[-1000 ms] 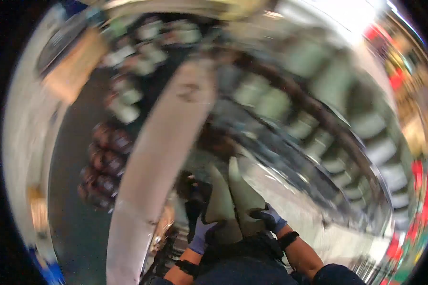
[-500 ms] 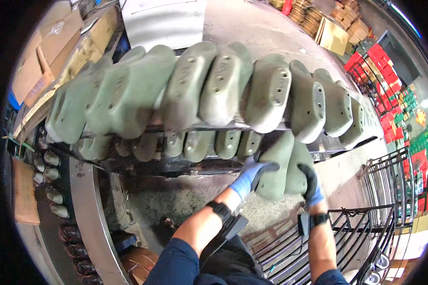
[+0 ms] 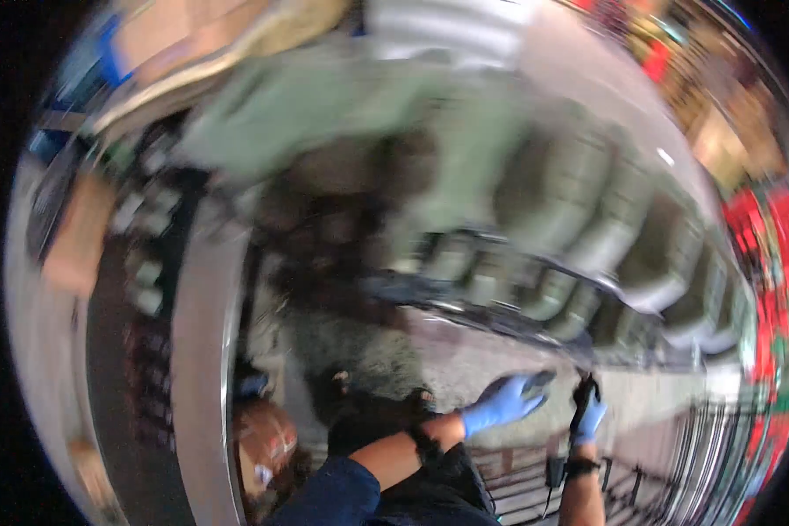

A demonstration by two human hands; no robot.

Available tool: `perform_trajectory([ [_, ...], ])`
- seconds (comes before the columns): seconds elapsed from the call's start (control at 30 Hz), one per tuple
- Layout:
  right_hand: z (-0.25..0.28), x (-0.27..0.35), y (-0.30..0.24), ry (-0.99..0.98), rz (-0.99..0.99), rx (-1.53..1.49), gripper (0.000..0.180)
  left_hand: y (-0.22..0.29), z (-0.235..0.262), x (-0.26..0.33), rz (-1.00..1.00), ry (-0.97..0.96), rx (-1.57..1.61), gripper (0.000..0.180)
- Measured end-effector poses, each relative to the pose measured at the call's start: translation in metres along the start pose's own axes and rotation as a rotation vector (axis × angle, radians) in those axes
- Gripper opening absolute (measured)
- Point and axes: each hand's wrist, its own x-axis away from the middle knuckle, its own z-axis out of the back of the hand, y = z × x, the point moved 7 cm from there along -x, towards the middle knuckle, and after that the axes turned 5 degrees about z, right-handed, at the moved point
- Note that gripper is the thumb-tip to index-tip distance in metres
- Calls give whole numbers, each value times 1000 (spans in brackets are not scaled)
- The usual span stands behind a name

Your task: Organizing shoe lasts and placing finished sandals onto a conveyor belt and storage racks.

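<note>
The picture is smeared by motion, so only broad shapes can be told. Rows of grey-green moulded pieces [image 3: 587,219] hang on a dark metal rack [image 3: 500,307] across the upper and right part of the view, an upper row of large pieces above a lower row of smaller ones; their edges are too blurred to count or to tell how they sit on the bars. Just below the rack's lower bar are the two hands, both in blue gloves. The left hand [image 3: 504,401] is spread flat with its fingers apart, palm down, its fingertips near a small dark object [image 3: 542,379] that cannot be told clearly; whether it touches it cannot be told. The right hand [image 3: 589,414] is upright beside it, its fingers closed around a slim dark thing [image 3: 583,392] that rises from the fist; what that is cannot be made out. The left forearm comes in from the lower edge, bare from a dark wristband [image 3: 426,443] to a blue sleeve [image 3: 337,491]; the right forearm rises nearly straight up with a dark strap [image 3: 574,469] at the wrist. Under the hands lies grey concrete floor [image 3: 465,368], and at the lower right a black barred frame [image 3: 701,456]. A pale curved beam [image 3: 203,351] runs down the left, with a brown rounded object [image 3: 267,438] near its foot.
</note>
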Motion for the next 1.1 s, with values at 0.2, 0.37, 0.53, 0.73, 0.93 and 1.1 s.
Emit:
perform_trajectory([
  [0.2,-306,172,42,-883,-412,145,34,-111,257,310,692,659,-209,55],
  [0.37,-572,405,-38,-1767,250,520,41,-64,433,636,910,1848,-301,63],
  [0.53,-755,626,-53,-1881,651,505,82,-51,529,805,1341,2090,-602,95],
  [0.73,-927,762,-20,-1501,1523,875,60,-68,607,870,1402,2191,17,40],
  [0.93,-910,798,-42,-1579,1582,744,37,-69,546,896,1180,2486,-3,36],
  [1.1,-782,709,44,-2022,1463,1196,64,-109,303,795,874,2978,304,31],
])
